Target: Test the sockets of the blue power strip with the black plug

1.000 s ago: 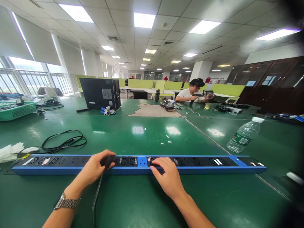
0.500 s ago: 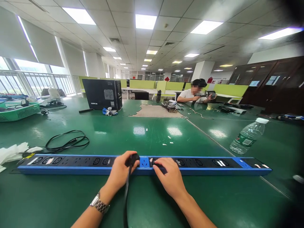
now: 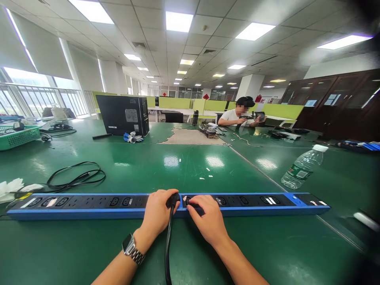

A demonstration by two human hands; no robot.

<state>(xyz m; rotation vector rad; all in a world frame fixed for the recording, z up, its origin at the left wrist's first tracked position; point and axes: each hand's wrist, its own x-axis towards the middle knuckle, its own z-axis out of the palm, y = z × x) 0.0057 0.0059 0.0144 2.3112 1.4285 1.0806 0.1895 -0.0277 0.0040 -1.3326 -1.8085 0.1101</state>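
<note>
A long blue and black power strip [image 3: 97, 215] lies across the green table in front of me. My left hand [image 3: 158, 209] is closed on a black power plug [image 3: 173, 200] at the blue socket section near the strip's middle. Whether the pins sit inside the socket is hidden. From the plug a thick black cord [image 3: 168, 249] hangs toward me. My right hand [image 3: 208, 215] rests on the strip just right of the plug. Its thumb and curved forefinger are apart, with the fingertips near a black outlet; no separate object shows between them.
A tilted water bottle [image 3: 304, 166] is at right. Left lie a coiled black cable [image 3: 77, 182], white tissue [image 3: 12, 190] and a green basket [image 3: 20, 138]. Farther back are a black computer case [image 3: 121, 114], blue-white gloves [image 3: 132, 137] and a seated person [image 3: 233, 116] holding a device.
The plug and my left hand have moved right over the strip's blue section, covering its socket. My right hand keeps its place on the strip. The view has shifted slightly.
</note>
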